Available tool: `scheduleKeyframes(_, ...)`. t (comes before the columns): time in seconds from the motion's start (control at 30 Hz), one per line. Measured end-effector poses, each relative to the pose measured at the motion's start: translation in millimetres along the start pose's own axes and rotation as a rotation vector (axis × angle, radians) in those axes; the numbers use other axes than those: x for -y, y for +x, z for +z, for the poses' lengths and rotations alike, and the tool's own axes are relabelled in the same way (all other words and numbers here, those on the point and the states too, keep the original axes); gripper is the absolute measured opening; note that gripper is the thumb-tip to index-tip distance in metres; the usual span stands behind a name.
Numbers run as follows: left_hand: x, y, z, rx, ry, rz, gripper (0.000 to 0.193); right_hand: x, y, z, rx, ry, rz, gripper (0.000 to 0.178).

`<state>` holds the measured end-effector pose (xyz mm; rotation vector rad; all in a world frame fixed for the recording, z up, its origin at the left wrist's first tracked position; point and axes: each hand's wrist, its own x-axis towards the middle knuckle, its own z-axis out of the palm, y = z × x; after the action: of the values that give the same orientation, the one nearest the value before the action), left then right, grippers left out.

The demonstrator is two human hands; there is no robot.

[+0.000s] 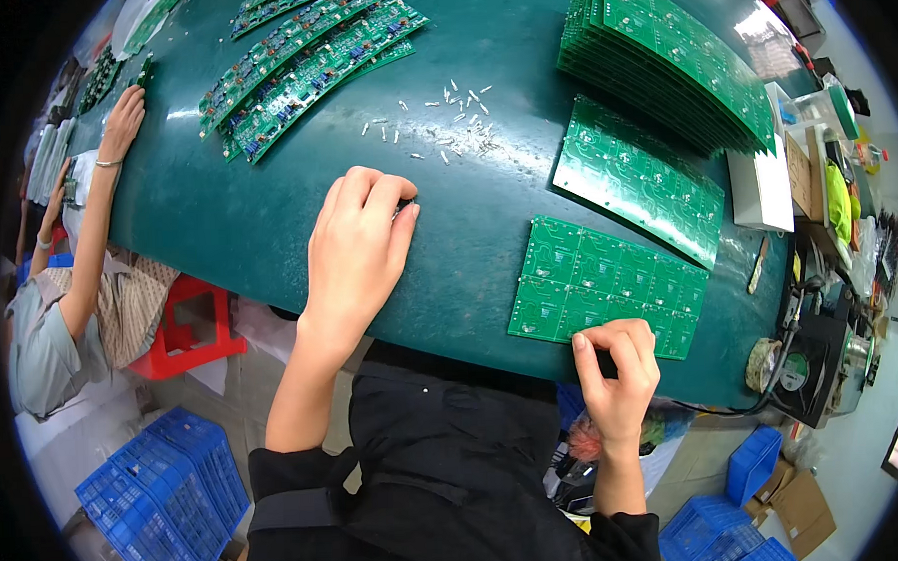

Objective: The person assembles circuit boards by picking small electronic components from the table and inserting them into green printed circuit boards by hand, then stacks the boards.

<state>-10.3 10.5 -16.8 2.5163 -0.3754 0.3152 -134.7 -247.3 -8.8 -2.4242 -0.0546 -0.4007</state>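
Note:
My left hand point(357, 246) is over the green tabletop with its fingers curled and thumb and forefinger pinched. A tiny dark and silvery bit shows at the fingertips, too small to name. Beyond it lies a loose scatter of small silvery pin-like parts point(469, 136). My right hand point(620, 373) is closed in a pinch at the near edge of a green circuit board point(607, 280), which lies flat; what the fingers hold, if anything, is hidden. Just behind that board lies another green circuit board point(643, 180), slightly bowed in this view.
A tall stack of green boards point(669, 60) stands at the far right. Boards with fitted components point(313, 73) lie at the far left. Another person's hand point(124, 122) rests on the table's left edge. Blue crates point(165, 493) and a red stool point(186, 329) stand below.

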Motion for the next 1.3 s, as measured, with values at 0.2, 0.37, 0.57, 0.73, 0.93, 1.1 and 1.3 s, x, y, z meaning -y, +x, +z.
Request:
scheduleKeyframes(0.2, 4, 1, -5, -0.057, 0.04, 0.049, 0.008, 9, 3, 6, 0.008, -0.015, 0.011, 0.014)
scheduleKeyframes(0.37, 4, -2, -3, -0.117, 0.066, 0.085, 0.007, 10, -5, 3, 0.021, -0.101, -0.026, 0.013)
scheduleKeyframes(0.57, -1, -5, 19, -0.219, -0.065, 0.082, 0.011, -4, -18, 4, 0.003, -0.115, -0.009, 0.009)
scheduleKeyframes(0.73, 3, -8, 5, -0.263, -0.112, 0.066, 0.01, 14, 1, 3, -0.027, -0.209, -0.24, 0.015)
scheduleKeyframes(0.93, 0, -7, 3, -0.267, -0.204, 0.08, 0.009, 14, 1, 6, -0.036, -0.262, -0.306, 0.019)
scheduleKeyframes(1.1, -7, -10, -5, -0.123, -0.416, 0.017, 0.01, 10, -2, -2, -0.002, -0.254, -0.258, 0.015)
scheduleKeyframes(1.3, -31, -16, -10, 0.227, -0.91, -0.158, 0.017, 8, -3, -7, 0.02, -0.185, -0.213, 0.012)
